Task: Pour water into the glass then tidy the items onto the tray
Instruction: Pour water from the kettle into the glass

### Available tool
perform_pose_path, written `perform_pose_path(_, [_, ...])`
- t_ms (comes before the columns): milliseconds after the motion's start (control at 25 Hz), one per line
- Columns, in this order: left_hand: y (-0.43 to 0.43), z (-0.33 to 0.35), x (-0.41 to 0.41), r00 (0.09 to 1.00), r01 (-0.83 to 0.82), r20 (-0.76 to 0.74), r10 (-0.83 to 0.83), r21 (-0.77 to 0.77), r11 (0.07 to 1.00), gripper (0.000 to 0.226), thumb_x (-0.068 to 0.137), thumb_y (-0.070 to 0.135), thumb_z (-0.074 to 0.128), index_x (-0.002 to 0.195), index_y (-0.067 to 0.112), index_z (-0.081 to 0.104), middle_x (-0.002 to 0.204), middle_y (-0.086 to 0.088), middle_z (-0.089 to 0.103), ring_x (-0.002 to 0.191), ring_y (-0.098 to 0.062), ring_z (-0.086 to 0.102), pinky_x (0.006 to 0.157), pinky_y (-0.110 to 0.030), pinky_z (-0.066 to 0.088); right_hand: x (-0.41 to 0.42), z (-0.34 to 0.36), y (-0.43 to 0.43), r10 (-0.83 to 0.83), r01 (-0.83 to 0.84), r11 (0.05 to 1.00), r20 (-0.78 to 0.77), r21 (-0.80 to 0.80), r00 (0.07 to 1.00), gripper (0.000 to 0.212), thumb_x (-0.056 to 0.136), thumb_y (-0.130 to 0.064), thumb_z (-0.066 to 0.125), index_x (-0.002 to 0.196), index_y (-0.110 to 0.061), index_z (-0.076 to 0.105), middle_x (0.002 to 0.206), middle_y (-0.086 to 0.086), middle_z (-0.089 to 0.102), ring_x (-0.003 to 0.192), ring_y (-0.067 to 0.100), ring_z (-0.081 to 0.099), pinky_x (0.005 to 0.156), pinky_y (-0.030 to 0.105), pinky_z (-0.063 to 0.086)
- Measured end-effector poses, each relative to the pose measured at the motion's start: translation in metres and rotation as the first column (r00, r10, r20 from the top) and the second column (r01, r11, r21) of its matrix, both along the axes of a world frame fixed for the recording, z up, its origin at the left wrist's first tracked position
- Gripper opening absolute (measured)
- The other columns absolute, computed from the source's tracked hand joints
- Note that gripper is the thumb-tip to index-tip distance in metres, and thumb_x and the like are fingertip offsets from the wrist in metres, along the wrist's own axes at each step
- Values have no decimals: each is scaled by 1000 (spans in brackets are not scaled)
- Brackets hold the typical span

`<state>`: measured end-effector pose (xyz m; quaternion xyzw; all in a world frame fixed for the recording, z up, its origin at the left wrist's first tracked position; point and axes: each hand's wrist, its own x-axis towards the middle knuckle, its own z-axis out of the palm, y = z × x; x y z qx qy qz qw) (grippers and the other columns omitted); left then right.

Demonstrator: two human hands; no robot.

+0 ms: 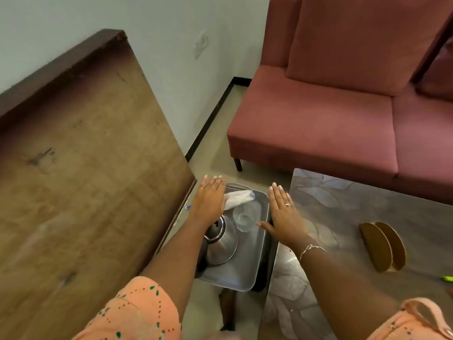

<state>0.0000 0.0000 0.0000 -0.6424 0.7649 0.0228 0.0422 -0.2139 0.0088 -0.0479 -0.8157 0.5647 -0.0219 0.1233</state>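
A grey metal tray point(247, 263) sits low between two tables. On it stand a steel kettle point(221, 244) at the left, a clear glass point(244, 218) with some water in it, and a white folded cloth or packet point(239, 196) at the far end. My left hand point(209, 200) hovers flat, fingers straight, over the tray's left side above the kettle. My right hand point(284, 214) is flat too, over the tray's right rim, thumb pointing toward the glass. Neither hand holds anything.
A worn wooden table point(85, 168) fills the left. A grey marbled table point(355, 229) lies to the right with a brown curved wooden object point(382, 246) on it. A pink sofa point(343, 106) stands behind. Under the tray is a dark stand.
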Motion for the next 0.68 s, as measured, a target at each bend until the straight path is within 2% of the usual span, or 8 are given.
perform_pose_path(280, [-45,-42,58,997,36,-75,-29,92,995,47,98,25,36,141,8,30,149,-9,34,139,-18,27,118,-35,7,51,-57,-29,-65,65,985,-7,160,998,97,82,-39,61,144,-4,-4,156,14,-2,144,27,-4,115,34,-5])
perform_pose_path(440, [-57,-72,91,975,-22,-216,49,125,992,46,90,7,46,135,5,40,142,-14,44,133,-22,38,116,-36,12,67,-85,-39,-113,124,944,-56,306,992,96,82,-34,62,143,0,-4,155,17,0,144,29,-2,118,38,0])
perform_pose_path(560, [-51,-95,116,957,-92,-234,169,309,947,60,79,-8,52,136,6,39,141,-15,44,133,-26,38,116,-35,15,79,-102,-43,-150,172,902,-87,395,985,100,80,-32,66,143,2,-4,155,19,1,144,30,-1,119,40,4])
perform_pose_path(680, [-39,-111,126,949,-83,-235,210,456,886,60,77,-9,55,133,7,43,138,-17,47,128,-32,41,109,-38,30,88,-115,-46,-175,199,892,-96,405,980,98,81,-30,65,143,2,-3,154,20,4,144,30,2,118,40,4])
